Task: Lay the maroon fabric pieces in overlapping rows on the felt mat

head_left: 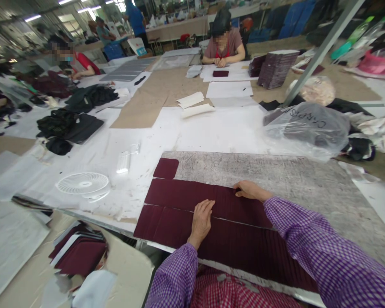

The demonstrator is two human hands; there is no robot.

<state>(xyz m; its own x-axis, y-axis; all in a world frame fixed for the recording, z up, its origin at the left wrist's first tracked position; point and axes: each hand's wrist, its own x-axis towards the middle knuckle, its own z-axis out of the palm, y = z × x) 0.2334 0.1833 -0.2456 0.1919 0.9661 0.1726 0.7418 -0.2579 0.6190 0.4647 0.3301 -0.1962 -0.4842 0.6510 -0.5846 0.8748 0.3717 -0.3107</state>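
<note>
Rows of dark maroon fabric pieces (179, 194) lie overlapped on a grey scratched board (276, 171) in front of me. My left hand (201, 220) rests flat on the pieces, fingers stretched out, holding nothing. My right hand (248, 190) lies at the upper edge of the back row, fingers pressing down on the fabric edge. A single small maroon piece (166, 168) sits apart at the board's far left corner. Both sleeves are purple checked.
A small white fan (83, 185) and a clear plastic item (124, 161) lie left on white paper. A stack of maroon pieces (80, 254) sits lower left. A plastic bag (308, 128) lies right. Dark cloth piles (70, 124) are far left. Other people work at the far table.
</note>
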